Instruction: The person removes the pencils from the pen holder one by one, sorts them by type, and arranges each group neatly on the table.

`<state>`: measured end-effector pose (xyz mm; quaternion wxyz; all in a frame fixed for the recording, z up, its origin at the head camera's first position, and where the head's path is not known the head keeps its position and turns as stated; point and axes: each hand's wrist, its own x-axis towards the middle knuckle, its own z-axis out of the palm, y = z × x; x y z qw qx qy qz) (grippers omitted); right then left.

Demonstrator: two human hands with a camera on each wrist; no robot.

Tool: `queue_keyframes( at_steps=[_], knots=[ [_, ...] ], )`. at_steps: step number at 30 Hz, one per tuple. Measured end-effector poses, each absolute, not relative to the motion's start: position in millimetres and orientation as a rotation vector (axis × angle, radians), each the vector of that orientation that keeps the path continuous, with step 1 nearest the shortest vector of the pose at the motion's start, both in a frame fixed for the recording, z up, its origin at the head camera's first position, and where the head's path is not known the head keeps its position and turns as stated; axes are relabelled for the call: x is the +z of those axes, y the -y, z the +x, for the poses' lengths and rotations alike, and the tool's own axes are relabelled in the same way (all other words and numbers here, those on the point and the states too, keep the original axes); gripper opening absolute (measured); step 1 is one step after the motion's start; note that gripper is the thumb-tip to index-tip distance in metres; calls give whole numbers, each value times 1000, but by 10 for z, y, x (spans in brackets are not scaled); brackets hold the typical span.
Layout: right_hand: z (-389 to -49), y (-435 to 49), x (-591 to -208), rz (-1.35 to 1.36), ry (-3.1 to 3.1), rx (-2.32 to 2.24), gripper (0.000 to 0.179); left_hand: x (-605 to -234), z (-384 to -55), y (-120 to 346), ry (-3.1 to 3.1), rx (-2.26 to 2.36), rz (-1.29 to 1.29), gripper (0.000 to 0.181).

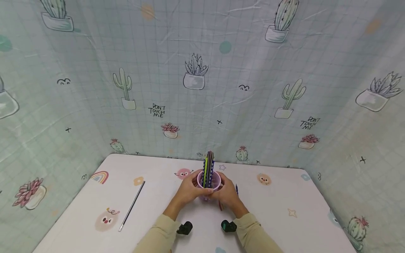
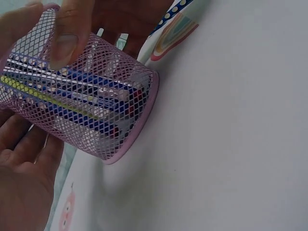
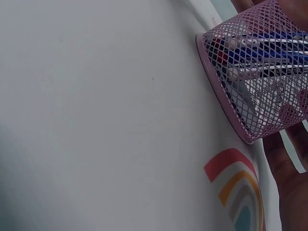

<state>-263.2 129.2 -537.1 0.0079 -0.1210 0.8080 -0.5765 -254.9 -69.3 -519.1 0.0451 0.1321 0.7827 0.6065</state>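
Note:
Both hands hold a pink mesh pencil cup [image 1: 216, 180] in the middle of the table. My left hand [image 1: 188, 190] curls round its left side, the thumb across the front. My right hand [image 1: 229, 193] wraps the right side, its thumb meeting the left one near the rim. Several pencils [image 1: 207, 168] stand together in the cup, some blue with white dots, one yellow-green. Through the mesh [image 2: 91, 130] in the left wrist view, their lower ends show near the base. The right wrist view shows the cup's pink base ring [image 3: 224, 101] close to the white tabletop.
A dark pencil with a pale end [image 1: 133, 205] lies slantwise on the table at left. Beyond my right hand lies a blue dotted pencil [image 1: 236, 189], partly hidden. Dark wrist cameras sit below both wrists. A cactus-print curtain [image 1: 202, 105] hangs behind the white table [image 1: 278, 203].

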Motion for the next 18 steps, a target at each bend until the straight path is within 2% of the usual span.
queue_keyframes(
  at_steps=[10,18],
  knots=[
    [-2647,-1286,-5340,-380,-2517,-1793,88,-5095,-2572,707,-2428,1802,414,74],
    [-2612,-1296,-5350,-334,-2498,-1811,88,-5041,-2574,732,-2272,1869,447,86]
  ],
)
